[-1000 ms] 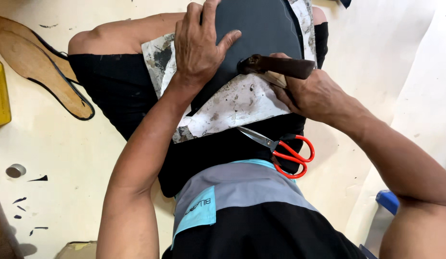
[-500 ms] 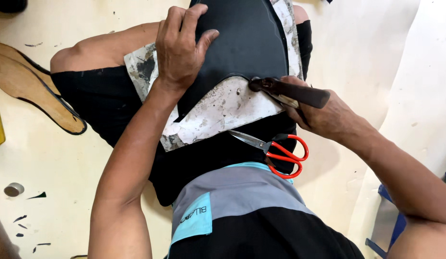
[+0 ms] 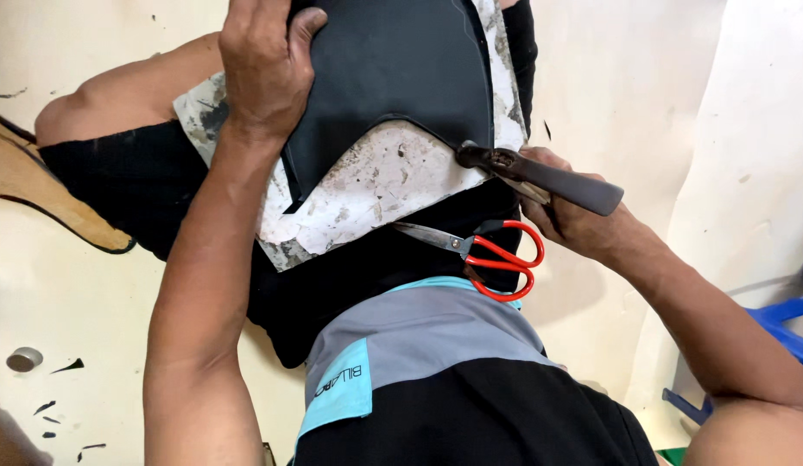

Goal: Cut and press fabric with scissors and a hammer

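A plain black sheet [image 3: 393, 69] is laid over a white board [image 3: 376, 194] mottled with grey and brown stains. The scissors [image 3: 483, 255] are seen with red handles and steel-grey blades. The knife handle [image 3: 557, 183] appears dark grey, perhaps brownish. The floor [image 3: 91, 302] is cream.

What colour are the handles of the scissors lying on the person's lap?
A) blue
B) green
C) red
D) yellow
C: the scissors have bright red loop handles, lying on the lap just below the white board, near the right hand that grips a dark-handled knife.
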